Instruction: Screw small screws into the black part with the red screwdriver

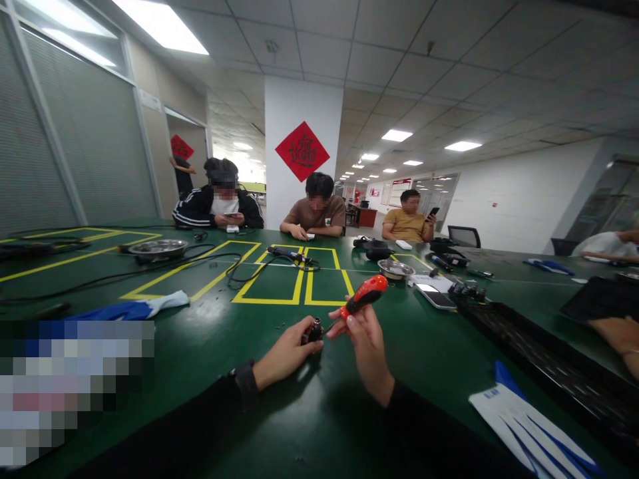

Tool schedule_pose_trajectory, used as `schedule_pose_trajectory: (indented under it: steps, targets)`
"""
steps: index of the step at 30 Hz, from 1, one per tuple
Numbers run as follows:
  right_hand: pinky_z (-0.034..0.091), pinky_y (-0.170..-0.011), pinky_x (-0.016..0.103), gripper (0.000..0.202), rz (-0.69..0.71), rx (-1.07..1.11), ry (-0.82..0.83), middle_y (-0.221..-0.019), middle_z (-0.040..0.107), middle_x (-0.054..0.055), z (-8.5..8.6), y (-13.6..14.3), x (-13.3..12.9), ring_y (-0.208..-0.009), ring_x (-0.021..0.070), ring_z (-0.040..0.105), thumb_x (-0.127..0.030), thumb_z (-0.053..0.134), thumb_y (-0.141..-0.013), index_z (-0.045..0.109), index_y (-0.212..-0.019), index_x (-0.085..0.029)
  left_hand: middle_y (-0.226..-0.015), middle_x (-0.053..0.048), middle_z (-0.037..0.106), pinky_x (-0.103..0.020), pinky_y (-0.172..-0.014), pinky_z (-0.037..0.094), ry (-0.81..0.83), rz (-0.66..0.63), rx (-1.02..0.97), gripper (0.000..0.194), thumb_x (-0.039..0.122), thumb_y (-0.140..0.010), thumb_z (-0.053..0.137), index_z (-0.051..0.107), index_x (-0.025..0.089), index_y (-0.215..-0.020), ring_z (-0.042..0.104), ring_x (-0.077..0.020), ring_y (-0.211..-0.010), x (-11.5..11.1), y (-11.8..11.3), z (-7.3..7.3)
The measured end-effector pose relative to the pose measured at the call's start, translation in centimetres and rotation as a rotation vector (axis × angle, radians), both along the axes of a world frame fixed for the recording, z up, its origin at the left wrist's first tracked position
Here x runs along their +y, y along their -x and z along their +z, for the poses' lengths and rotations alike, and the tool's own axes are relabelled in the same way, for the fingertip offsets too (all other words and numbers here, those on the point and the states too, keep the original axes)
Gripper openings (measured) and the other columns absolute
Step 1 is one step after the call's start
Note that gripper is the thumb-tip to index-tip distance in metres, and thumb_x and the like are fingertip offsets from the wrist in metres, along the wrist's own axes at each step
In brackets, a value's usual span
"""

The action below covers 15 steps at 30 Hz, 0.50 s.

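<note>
My left hand, a dark band on its wrist, pinches a small black cylindrical part with a metallic end pointing up, just above the green tabletop. In my right hand is a red and black screwdriver, its handle tilted up to the right. The thin shaft slants down toward the black part. Whether the tip touches it I cannot tell. Both hands are close together near the middle of the view.
A white and blue glove lies at the right beside a long black tray. Farther off are a phone, metal bowls, a corded tool and cables. Several people sit around the table.
</note>
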State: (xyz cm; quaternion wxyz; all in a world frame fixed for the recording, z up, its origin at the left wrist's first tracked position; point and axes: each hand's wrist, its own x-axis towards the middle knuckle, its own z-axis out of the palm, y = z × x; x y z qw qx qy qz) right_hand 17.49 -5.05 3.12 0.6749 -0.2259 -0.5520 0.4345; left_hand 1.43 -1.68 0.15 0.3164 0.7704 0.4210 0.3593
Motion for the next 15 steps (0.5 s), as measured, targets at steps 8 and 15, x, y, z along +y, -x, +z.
schedule_pose_trajectory:
  steps: [8,15]
  targets:
    - [0.05,-0.052,0.024,0.023,-0.068,-0.031,0.021,-0.082,0.066,0.001,0.12,0.17,-0.01,-0.05,0.0097,0.06,-0.024,0.063,-0.076,0.047,-0.092,-0.019,-0.08,0.001,0.055,-0.024,-0.065,0.036,0.002,-0.008,-0.002,0.018,0.03,-0.074,0.055,0.051,0.017,-0.086,0.048,-0.0149,-0.073,0.24,0.05,-0.36]
    - [0.051,-0.06,0.028,0.028,-0.039,-0.001,0.011,-0.082,0.065,0.002,-0.04,-0.06,-0.01,-0.057,0.0118,0.062,-0.027,0.056,-0.081,0.047,-0.107,-0.019,-0.079,0.002,0.055,-0.024,-0.065,0.036,-0.006,0.001,0.01,0.017,0.031,-0.075,0.055,0.05,0.018,-0.084,0.048,-0.015,-0.073,0.16,0.1,-0.28]
